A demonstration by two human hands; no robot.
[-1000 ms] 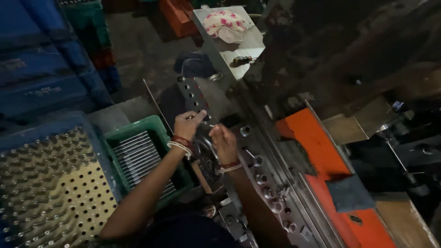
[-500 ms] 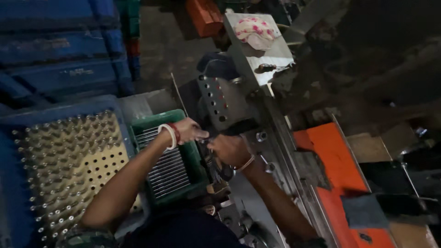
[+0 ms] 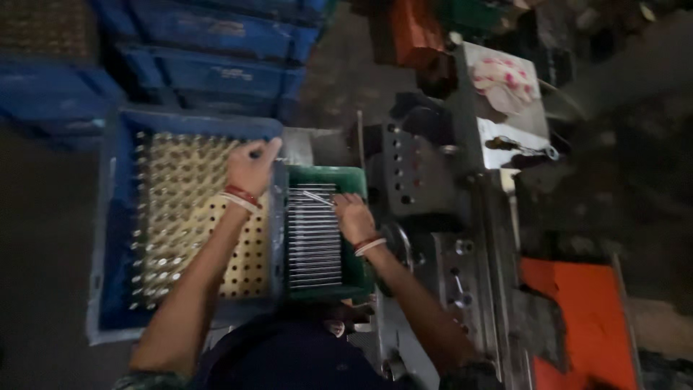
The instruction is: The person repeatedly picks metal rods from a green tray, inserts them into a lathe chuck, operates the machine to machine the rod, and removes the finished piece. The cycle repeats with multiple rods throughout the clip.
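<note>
Dim workshop floor shows at the far left, with three stacked blue plastic crates along the top, two of them bearing a pale rectangular label on the side. Below them a blue tray holds a yellow perforated board stuck with rows of upright metal pins, too many and too blurred to count. Over that board the left hand is closed, pinching one small dark pin at its fingertips. Just beside the tray, a green bin holds a row of thin metal rods lying side by side. Its right edge is where the right hand rests, fingers curled on one rod. Further right stands a grey machine block with drilled holes, then one flat orange panel
</note>
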